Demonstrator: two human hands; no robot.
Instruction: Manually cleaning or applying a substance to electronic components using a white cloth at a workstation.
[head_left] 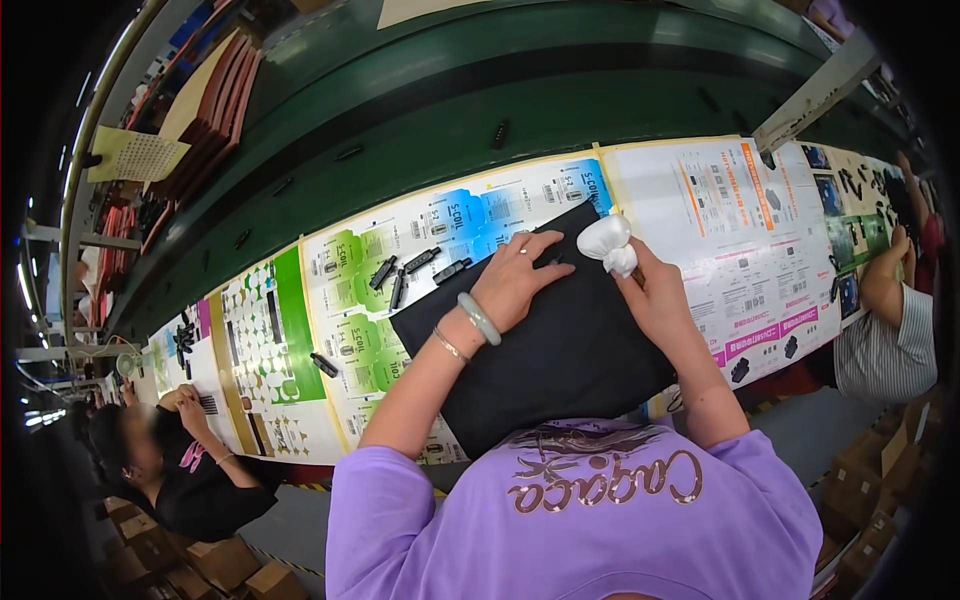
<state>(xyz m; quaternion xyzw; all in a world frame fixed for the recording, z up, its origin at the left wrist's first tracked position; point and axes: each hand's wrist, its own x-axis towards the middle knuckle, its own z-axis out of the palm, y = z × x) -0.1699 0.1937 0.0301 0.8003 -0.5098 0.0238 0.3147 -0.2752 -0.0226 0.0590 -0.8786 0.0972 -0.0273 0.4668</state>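
A black cloth (560, 350) lies over the table edge in front of me and reaches to my lap. Over its upper part is my left hand (505, 285), thumb and forefinger bent toward each other. A dark thing seems to sit between them, but against the black cloth I cannot make it out. My right hand (655, 295) is closed around the lower end of a bunched white cloth wad (606, 243), just right of the left fingers. Several small black cylindrical devices (398, 288) lie left of the cloth, one (455, 270) close by my left wrist.
Printed sheets (350, 260) cover the table. Beyond it runs a green conveyor belt (420, 130) carrying a few scattered black devices (501, 133). A metal post (815, 90) rises at the right. Co-workers sit at left (190, 460) and right (890, 330); cardboard boxes (225, 560) stand behind.
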